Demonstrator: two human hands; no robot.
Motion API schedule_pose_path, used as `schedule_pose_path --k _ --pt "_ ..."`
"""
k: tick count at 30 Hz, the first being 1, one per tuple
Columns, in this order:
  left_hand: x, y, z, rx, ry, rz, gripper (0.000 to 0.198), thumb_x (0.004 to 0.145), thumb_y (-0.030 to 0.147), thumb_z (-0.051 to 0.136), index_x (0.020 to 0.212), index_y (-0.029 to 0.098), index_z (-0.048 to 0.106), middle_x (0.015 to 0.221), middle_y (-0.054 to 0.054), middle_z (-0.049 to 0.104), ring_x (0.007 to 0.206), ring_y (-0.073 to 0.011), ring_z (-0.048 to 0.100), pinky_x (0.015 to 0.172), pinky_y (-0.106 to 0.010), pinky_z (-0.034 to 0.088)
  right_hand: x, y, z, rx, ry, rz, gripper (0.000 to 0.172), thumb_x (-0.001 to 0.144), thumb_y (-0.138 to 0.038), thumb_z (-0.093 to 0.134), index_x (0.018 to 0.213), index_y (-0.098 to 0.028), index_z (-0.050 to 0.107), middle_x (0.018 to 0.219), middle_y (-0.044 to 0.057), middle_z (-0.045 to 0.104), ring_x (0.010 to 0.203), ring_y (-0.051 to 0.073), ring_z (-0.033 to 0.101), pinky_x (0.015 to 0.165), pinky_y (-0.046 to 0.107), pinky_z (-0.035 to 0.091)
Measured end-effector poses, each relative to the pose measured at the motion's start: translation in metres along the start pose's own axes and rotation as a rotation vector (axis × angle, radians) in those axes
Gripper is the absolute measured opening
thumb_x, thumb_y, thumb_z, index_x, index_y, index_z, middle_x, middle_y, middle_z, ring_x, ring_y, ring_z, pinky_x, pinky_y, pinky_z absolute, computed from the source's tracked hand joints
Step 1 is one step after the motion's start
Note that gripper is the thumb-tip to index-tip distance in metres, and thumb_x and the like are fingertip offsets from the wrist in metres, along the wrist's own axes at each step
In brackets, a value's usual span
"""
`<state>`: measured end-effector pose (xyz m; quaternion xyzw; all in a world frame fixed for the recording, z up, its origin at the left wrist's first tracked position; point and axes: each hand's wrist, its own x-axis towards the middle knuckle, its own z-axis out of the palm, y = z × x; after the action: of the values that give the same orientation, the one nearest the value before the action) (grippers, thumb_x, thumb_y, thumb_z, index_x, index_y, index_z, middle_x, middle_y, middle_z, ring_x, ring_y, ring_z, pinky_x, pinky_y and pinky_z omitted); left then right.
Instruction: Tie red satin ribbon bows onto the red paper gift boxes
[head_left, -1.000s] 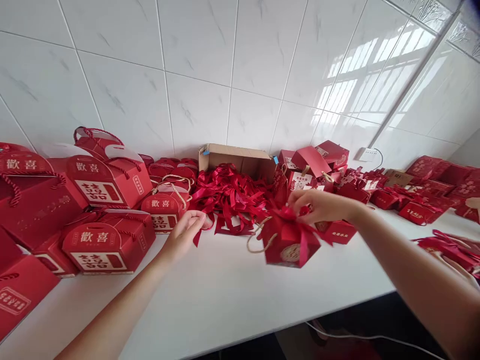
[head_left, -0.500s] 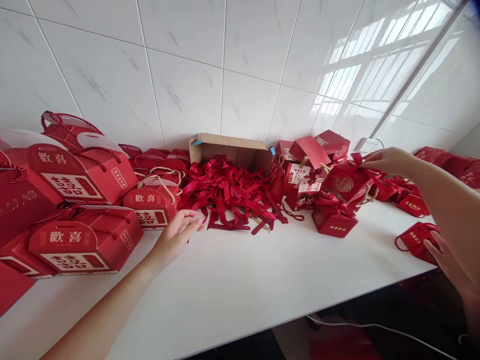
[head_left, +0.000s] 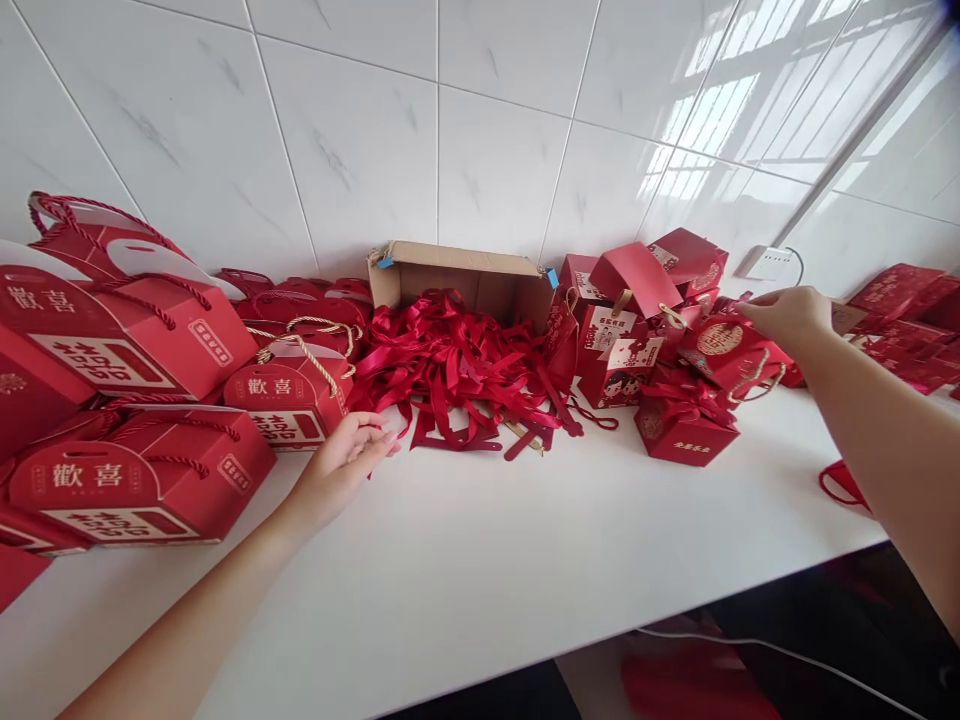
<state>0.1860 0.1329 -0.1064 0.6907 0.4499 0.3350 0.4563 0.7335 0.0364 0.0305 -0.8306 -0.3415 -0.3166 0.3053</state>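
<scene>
My left hand (head_left: 346,462) hovers low over the table, palm turned up, fingers loosely curled and apart, with nothing visible in them. It is just left of a heap of red ribbons (head_left: 457,375). At the right, my right hand (head_left: 791,315) pinches the top of a red gift box (head_left: 726,345) with a round gold emblem and a twisted cord handle. That box is tilted, above and behind a smaller red box (head_left: 691,440) topped with a ribbon bow; whether the two touch I cannot tell.
Red boxes with rope handles (head_left: 142,490) are stacked at the left. An open cardboard carton (head_left: 457,260) stands behind the ribbons, against the tiled wall. More red boxes (head_left: 626,335) lie right of it. A white power strip (head_left: 766,264) sits by the wall.
The view has shifted slightly. My right hand still grips the red box, which has tipped and sits lower beneath it. Another hand on a small red box at the right has left the view.
</scene>
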Motion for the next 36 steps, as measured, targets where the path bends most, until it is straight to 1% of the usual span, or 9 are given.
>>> schedule_pose_path --k 4,9,15,18,20,27,32,34,36 --pt "0.0 -0.003 0.001 0.034 -0.007 0.04 0.045 0.076 0.059 0.058 0.102 0.023 0.049 0.092 -0.005 0.068 0.1 -0.0269 0.063 0.089 -0.04 0.046 -0.005 -0.037 -0.012 0.152 -0.059 0.028 0.017 0.07 -0.022 0.073 0.075 -0.007 0.077 0.073 0.015 0.068 0.065 0.015 0.051 0.062 0.04 0.038" --pt "-0.002 -0.005 0.002 0.169 0.005 0.09 0.039 0.079 0.053 0.056 0.102 0.023 0.048 0.094 -0.005 0.068 0.093 -0.0236 0.063 0.087 -0.038 0.047 -0.044 -0.106 -0.017 0.388 -0.025 -0.17 0.02 0.079 -0.027 0.066 0.087 -0.011 0.075 0.112 0.018 0.063 0.101 0.023 0.054 0.085 0.044 0.041" --pt "-0.007 -0.007 0.0 0.388 0.133 0.341 0.022 0.085 0.041 0.05 0.098 0.023 0.052 0.092 -0.004 0.068 0.092 -0.0217 0.064 0.083 -0.035 0.049 -0.184 -0.177 0.035 0.602 -0.14 -0.45 0.013 0.081 -0.025 0.06 0.076 -0.021 0.072 0.105 0.01 0.064 0.106 0.026 0.054 0.094 0.046 0.042" --pt "-0.01 -0.005 -0.004 0.466 0.23 0.423 0.014 0.085 0.033 0.05 0.092 0.023 0.054 0.094 -0.004 0.067 0.093 -0.0213 0.062 0.086 -0.035 0.048 -0.25 -0.194 0.063 0.65 -0.206 -0.492 0.016 0.083 -0.025 0.056 0.085 -0.022 0.071 0.107 0.011 0.062 0.104 0.028 0.054 0.087 0.046 0.047" --pt "-0.011 -0.003 -0.007 0.522 0.297 0.458 0.009 0.085 0.03 0.05 0.089 0.023 0.055 0.092 -0.004 0.066 0.091 -0.0219 0.061 0.085 -0.035 0.048 -0.275 -0.197 0.075 0.664 -0.256 -0.52 0.017 0.084 -0.026 0.055 0.088 -0.023 0.071 0.108 0.011 0.062 0.101 0.029 0.054 0.084 0.047 0.048" --pt "-0.01 0.001 -0.019 0.653 0.651 0.519 0.017 0.079 0.022 0.055 0.095 0.019 0.058 0.105 -0.013 0.06 0.106 -0.0321 0.051 0.095 -0.048 0.039 -0.28 -0.184 0.079 0.674 -0.292 -0.534 0.022 0.089 -0.028 0.048 0.088 -0.021 0.069 0.111 0.011 0.061 0.102 0.028 0.052 0.087 0.046 0.046" --pt "-0.036 0.022 -0.049 0.704 0.883 0.621 0.019 0.078 0.022 0.06 0.097 0.021 0.056 0.109 -0.01 0.058 0.11 -0.0288 0.051 0.102 -0.045 0.036 -0.282 -0.181 0.074 0.71 -0.272 -0.538 0.022 0.09 -0.03 0.049 0.086 -0.021 0.068 0.11 0.011 0.061 0.1 0.028 0.053 0.086 0.046 0.046" --pt "-0.042 0.034 -0.071 0.718 0.949 0.552 0.024 0.08 0.026 0.06 0.102 0.019 0.054 0.114 -0.012 0.056 0.114 -0.0285 0.049 0.106 -0.044 0.034 -0.282 -0.181 0.075 0.729 -0.269 -0.534 0.022 0.089 -0.031 0.049 0.086 -0.021 0.068 0.108 0.011 0.061 0.099 0.028 0.053 0.085 0.047 0.046" --pt "-0.04 0.045 -0.096 0.718 0.962 0.35 0.041 0.08 0.033 0.059 0.115 0.014 0.048 0.121 -0.016 0.051 0.12 -0.0302 0.045 0.106 -0.044 0.035 -0.282 -0.181 0.076 0.746 -0.269 -0.526 0.022 0.09 -0.031 0.049 0.086 -0.021 0.068 0.107 0.012 0.061 0.099 0.028 0.053 0.085 0.047 0.046"
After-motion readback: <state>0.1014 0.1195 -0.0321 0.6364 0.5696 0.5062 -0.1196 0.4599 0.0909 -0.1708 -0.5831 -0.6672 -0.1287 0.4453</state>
